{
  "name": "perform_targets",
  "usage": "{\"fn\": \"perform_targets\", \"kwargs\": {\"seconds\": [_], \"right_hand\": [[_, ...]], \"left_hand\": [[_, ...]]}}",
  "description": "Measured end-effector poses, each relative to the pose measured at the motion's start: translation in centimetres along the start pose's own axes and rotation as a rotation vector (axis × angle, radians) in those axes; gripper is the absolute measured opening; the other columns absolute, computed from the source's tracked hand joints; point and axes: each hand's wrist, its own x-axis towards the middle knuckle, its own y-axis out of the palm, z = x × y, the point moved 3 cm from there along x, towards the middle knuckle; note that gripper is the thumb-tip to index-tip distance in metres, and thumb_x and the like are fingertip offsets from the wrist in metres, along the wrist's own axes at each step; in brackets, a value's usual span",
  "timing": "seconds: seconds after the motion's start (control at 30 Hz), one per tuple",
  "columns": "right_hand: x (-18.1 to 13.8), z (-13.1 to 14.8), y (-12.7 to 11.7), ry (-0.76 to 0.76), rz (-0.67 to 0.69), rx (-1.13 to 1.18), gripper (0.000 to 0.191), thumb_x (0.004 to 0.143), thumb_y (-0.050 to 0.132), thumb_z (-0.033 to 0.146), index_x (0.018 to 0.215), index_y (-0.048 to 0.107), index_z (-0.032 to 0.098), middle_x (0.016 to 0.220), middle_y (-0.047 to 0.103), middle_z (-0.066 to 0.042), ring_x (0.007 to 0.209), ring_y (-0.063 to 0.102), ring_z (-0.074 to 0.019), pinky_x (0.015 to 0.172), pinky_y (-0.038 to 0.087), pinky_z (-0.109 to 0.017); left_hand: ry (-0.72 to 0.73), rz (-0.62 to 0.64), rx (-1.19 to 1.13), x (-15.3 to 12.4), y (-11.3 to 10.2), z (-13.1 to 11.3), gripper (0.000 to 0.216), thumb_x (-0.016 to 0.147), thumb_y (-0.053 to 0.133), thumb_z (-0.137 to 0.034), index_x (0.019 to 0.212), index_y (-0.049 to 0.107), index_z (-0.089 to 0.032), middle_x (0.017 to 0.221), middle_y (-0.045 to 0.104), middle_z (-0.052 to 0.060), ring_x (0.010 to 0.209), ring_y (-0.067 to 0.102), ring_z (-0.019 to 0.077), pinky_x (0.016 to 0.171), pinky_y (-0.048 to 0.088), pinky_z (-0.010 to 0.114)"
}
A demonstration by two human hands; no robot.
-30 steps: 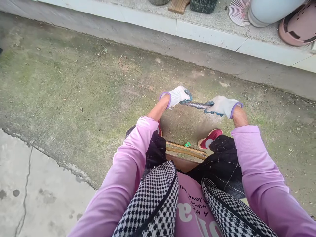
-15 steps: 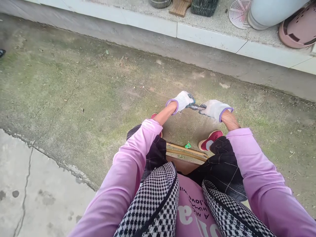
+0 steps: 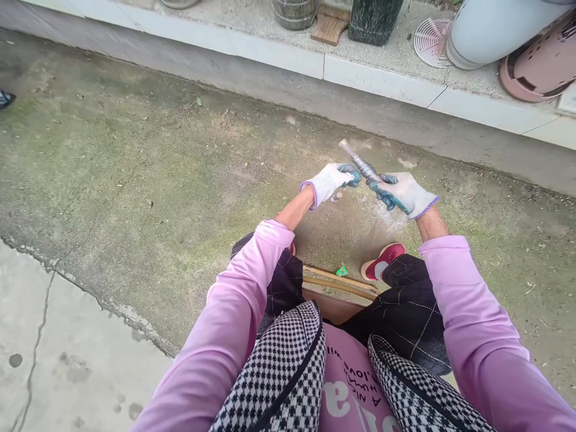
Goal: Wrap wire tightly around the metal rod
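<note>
My right hand [image 3: 402, 193], in a white glove with blue-green coated fingers, grips a short stick wound with silvery wire [image 3: 362, 165]. The stick slants up and to the left, its pale end free and the wire bulging around its middle. Just left of it is my left hand [image 3: 333, 181], gloved the same way, its fingers curled closed. Whether a strand of wire runs into those fingers is too fine to make out. Below the left hand, a small pale thing [image 3: 336, 196] shows against the ground.
Beneath me is a wooden seat or frame [image 3: 339, 279], with a green scrap [image 3: 342, 270] beside it. A tiled ledge [image 3: 373, 81] across the back holds a wooden board [image 3: 330, 25], a dark container [image 3: 375, 21], a pink round grate [image 3: 432, 43], a white bucket [image 3: 483, 30] and a pink basket [image 3: 537, 63].
The wire-wound stick has swung from lying between both hands to pointing up and left from my right hand. My left hand has come off it, and my right hand has shifted slightly right.
</note>
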Motion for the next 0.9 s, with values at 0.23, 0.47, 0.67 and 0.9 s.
{"fn": "perform_targets", "kwargs": {"seconds": [0.23, 0.47, 0.67, 0.9], "right_hand": [[-0.3, 0.2, -0.1, -0.076, -0.001, 0.021, 0.039, 0.073, 0.101, 0.030, 0.097, 0.072, 0.021, 0.065, 0.058, 0.006, 0.048, 0.049, -0.0102, 0.039, 0.040, -0.023], [-1.3, 0.5, 0.0, -0.069, 0.227, 0.201, 0.051, 0.067, 0.107, 0.046, 0.095, 0.076, 0.018, 0.071, 0.067, 0.000, 0.048, 0.048, -0.0096, 0.039, 0.040, -0.024], [-1.0, 0.7, 0.4, -0.129, 0.038, -0.087, 0.036, 0.078, 0.095, 0.043, 0.099, 0.078, 0.019, 0.075, 0.068, -0.001, 0.060, 0.059, -0.0158, 0.052, 0.051, -0.028], [-0.7, 0.8, -0.1, -0.150, -0.191, -0.254, 0.029, 0.088, 0.082, 0.043, 0.108, 0.079, 0.023, 0.078, 0.070, -0.002, 0.065, 0.064, -0.0197, 0.058, 0.053, -0.030]], "left_hand": [[-0.055, 0.015, -0.005, -0.4, 0.7, -0.8, 0.031, 0.088, 0.081, 0.000, 0.117, 0.084, -0.010, 0.069, 0.075, -0.001, 0.064, 0.069, 0.0106, 0.076, 0.056, 0.024], [-0.090, 0.093, -0.301, -1.3, 1.2, -1.9, 0.049, 0.086, 0.086, 0.001, 0.133, 0.078, -0.010, 0.090, 0.083, 0.003, 0.076, 0.078, 0.0125, 0.091, 0.063, 0.029], [-0.125, -0.018, -0.101, -1.3, 1.8, -1.7, 0.019, 0.086, 0.083, 0.006, 0.094, 0.077, -0.010, 0.068, 0.072, -0.001, 0.060, 0.063, 0.0088, 0.084, 0.063, 0.030], [-0.079, 0.032, -0.198, -1.2, 2.0, -1.7, 0.020, 0.091, 0.082, 0.004, 0.105, 0.078, -0.010, 0.075, 0.077, 0.001, 0.064, 0.070, 0.0104, 0.092, 0.066, 0.035]]}}
